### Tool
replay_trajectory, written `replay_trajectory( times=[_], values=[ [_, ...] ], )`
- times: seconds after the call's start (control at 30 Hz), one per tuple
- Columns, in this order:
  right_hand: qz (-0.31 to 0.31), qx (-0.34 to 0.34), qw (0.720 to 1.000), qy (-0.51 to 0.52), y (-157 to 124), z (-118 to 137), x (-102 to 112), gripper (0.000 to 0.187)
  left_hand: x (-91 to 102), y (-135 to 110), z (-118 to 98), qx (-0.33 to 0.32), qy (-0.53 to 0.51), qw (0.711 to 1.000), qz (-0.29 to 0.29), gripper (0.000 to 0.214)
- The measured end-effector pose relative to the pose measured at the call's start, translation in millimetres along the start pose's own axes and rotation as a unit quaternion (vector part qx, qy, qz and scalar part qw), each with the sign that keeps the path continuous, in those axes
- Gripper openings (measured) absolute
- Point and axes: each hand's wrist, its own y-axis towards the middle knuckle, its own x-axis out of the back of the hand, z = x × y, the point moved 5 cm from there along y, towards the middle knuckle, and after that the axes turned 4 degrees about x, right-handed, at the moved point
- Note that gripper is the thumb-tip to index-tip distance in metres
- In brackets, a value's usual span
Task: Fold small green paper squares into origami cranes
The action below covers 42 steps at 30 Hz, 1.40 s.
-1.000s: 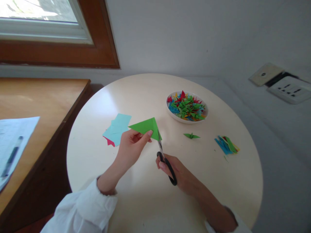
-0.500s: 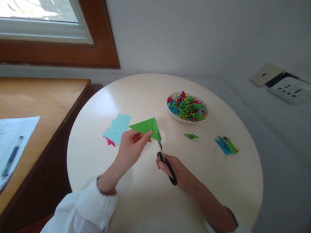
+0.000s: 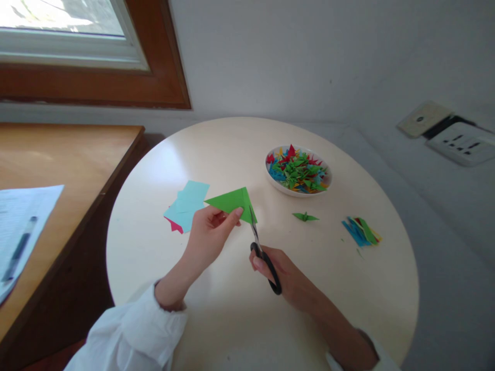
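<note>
Between the thumb and fingers of my left hand is a green sheet of paper, folded to a triangle and held above the table. My right hand is closed around the black handles of a pair of scissors. Their blades point up and away, lying at the paper's right edge near its lower corner. To the right, a green folded paper crane lies on the table. Left of my left hand are light blue paper sheets with a red piece poking out beneath.
A white bowl full of colourful paper cranes stands at the back right of the round white table. Coloured paper strips lie at the right. On the wooden desk are a sheet of writing and a pen.
The scissor blades have shifted very slightly at the paper's right edge. Both hands and the green paper are almost still.
</note>
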Motion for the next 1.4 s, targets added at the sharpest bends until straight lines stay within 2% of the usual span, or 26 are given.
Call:
replay_trajectory(
  times=[1.4],
  values=[
    [-0.02, -0.029, 0.999, 0.02, -1.0, -5.3, 0.4, 0.041, 0.6, 0.1, -1.6, -0.01, 0.001, 1.0, -0.007, 0.018]
  ],
)
